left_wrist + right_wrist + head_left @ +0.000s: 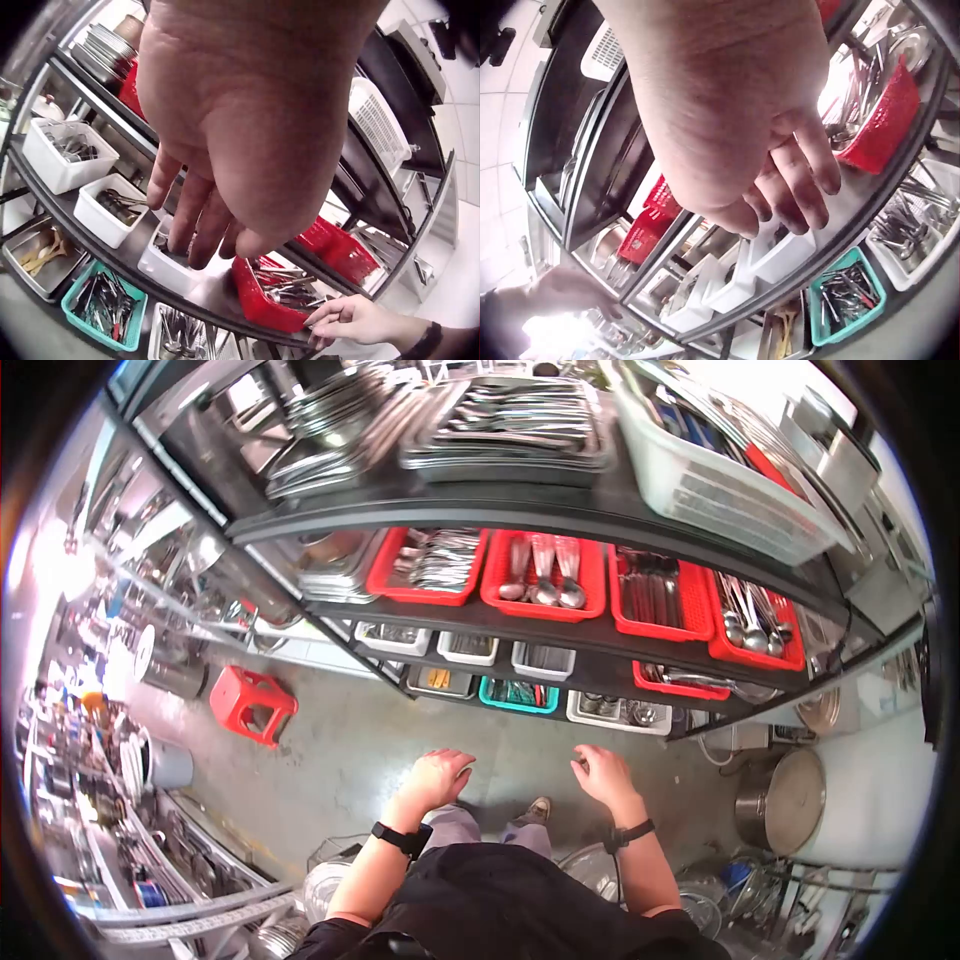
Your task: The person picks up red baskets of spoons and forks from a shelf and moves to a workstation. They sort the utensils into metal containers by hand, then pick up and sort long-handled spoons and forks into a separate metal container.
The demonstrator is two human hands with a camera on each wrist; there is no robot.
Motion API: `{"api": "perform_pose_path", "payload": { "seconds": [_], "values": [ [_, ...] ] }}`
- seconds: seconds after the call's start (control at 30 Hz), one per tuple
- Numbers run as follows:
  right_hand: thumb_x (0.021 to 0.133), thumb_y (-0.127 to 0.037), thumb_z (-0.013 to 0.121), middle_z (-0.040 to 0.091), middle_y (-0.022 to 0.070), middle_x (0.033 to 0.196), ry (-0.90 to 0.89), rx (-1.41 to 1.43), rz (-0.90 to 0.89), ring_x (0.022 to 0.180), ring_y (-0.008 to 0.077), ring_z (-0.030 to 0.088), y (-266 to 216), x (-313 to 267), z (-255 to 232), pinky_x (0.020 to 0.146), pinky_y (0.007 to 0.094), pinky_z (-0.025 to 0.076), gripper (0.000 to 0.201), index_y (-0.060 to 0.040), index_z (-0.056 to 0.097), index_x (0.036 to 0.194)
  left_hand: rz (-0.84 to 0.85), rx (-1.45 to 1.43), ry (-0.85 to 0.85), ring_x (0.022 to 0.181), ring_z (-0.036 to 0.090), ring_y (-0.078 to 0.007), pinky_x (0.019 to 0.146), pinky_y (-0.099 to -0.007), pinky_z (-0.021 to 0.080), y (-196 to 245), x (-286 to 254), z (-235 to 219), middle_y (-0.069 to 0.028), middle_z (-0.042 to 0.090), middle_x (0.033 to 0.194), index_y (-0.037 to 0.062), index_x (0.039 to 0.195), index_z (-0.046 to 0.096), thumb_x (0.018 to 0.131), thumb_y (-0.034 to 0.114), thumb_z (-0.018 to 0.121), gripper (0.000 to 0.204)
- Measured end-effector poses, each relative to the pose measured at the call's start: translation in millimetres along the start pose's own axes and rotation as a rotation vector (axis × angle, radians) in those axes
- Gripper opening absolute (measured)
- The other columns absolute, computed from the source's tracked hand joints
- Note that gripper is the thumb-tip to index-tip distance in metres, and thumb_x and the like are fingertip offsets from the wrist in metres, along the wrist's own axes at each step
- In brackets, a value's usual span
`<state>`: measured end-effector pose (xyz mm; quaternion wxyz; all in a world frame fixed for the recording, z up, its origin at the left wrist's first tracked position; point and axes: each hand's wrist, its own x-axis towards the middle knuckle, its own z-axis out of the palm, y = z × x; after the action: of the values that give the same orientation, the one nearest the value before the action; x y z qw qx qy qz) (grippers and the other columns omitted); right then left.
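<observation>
Both bare hands hang in front of the body, apart from each other and holding nothing. My left hand (437, 775) has its fingers loosely bent, palm filling the top of the left wrist view. At about the same height, my right hand (605, 775) hangs with relaxed fingers. Both are nearest to the lower tiers of a black shelf rack (590, 630). On its bottom tier, a teal basket (520, 708) of utensils and a white basket (622, 726) of metalware stand beyond the hands. One tier higher, a red basket (259, 307) holds metal utensils.
Red baskets of spoons and other cutlery (543, 597) line the middle shelf. A white perforated basket (700, 490) sits on the top shelf, at right. A red stool (235, 700) stands left on the floor, and a large metal pot (795, 800) right. Metalware surrounds the person's sides.
</observation>
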<state>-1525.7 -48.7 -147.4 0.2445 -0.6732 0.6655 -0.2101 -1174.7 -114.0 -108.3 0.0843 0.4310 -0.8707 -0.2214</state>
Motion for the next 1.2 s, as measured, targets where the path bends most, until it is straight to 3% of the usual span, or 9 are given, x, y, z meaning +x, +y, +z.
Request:
{"api": "perform_pose_path", "payload": {
  "seconds": [0.13,0.23,0.5,0.6,0.7,1.1,1.17,1.2],
  "values": [
    [0.093,-0.022,0.072,0.076,0.0145,0.103,-0.061,-0.071,-0.063,0.091,0.0362,0.074,-45,36,12,0.081,0.0479,0.059,0.025,-0.0074,0.071,0.114,-0.078,0.005,0.114,0.1,0.07,-0.0365,0.09,-0.0472,0.057,-45,-36,-27,-0.0145,0.075,0.104,0.0087,0.114,0.074,0.094,0.021,0.068,0.024],
    [0.092,-0.024,0.074,0.077,0.0148,0.1,-0.072,-0.092,-0.149,0.09,0.0345,0.075,-70,65,50,0.078,0.0472,0.06,0.026,-0.0075,0.072,0.112,-0.162,0.027,0.238,0.101,0.07,-0.0379,0.09,-0.0485,0.056,-98,-78,-44,-0.0156,0.075,0.106,0.0081,0.114,0.074,0.094,0.021,0.068,0.024],
    [0.092,-0.025,0.073,0.077,0.0133,0.097,-0.143,-0.117,-0.379,0.091,0.033,0.075,-235,144,158,0.081,0.0447,0.06,0.026,-0.0063,0.073,0.111,-0.378,0.075,0.211,0.104,0.071,-0.0351,0.092,-0.047,0.057,-241,-233,-72,-0.0152,0.075,0.11,0.0093,0.117,0.073,0.095,0.026,0.066,0.028],
    [0.093,-0.026,0.072,0.077,0.0129,0.099,-0.171,-0.168,-0.456,0.092,0.0329,0.075,-303,168,184,0.081,0.0447,0.06,0.027,-0.0066,0.073,0.111,-0.499,0.056,0.189,0.104,0.071,-0.0348,0.092,-0.0466,0.057,-272,-283,-89,-0.0143,0.076,0.108,0.0097,0.115,0.073,0.095,0.026,0.067,0.027],
    [0.093,-0.027,0.071,0.077,0.0137,0.1,-0.187,-0.138,-0.525,0.093,0.0337,0.075,-361,192,211,0.081,0.046,0.06,0.028,-0.0072,0.072,0.113,-0.538,0.027,0.306,0.104,0.072,-0.0346,0.092,-0.0457,0.058,-302,-325,-91,-0.0137,0.076,0.108,0.011,0.115,0.075,0.095,0.029,0.067,0.028],
    [0.093,-0.029,0.07,0.077,0.0154,0.101,-0.405,-0.225,-0.631,0.095,0.0373,0.074,-475,285,317,0.084,0.0485,0.059,0.029,-0.0073,0.073,0.112,-0.822,-0.106,0.519,0.096,0.073,-0.0341,0.085,-0.0461,0.059,-392,-400,-94,-0.0112,0.077,0.102,0.0109,0.111,0.077,0.091,0.027,0.07,0.026],
    [0.093,-0.029,0.07,0.077,0.0155,0.102,-0.434,-0.221,-0.645,0.096,0.0376,0.074,-494,306,342,0.084,0.0487,0.059,0.029,-0.0072,0.073,0.112,-0.89,-0.201,0.5,0.105,0.069,-0.043,0.092,-0.0496,0.056,-407,-408,-110,-0.0232,0.074,0.112,0.006,0.118,0.074,0.096,0.023,0.066,0.029],
    [0.093,-0.03,0.07,0.077,0.0156,0.102,-0.441,-0.226,-0.677,0.097,0.0378,0.074,-505,319,356,0.085,0.0492,0.059,0.029,-0.0071,0.072,0.112,-0.903,-0.193,0.494,0.105,0.069,-0.043,0.092,-0.0496,0.056,-416,-413,-118,-0.0232,0.074,0.112,0.006,0.118,0.074,0.096,0.023,0.066,0.029]
  ]
}}
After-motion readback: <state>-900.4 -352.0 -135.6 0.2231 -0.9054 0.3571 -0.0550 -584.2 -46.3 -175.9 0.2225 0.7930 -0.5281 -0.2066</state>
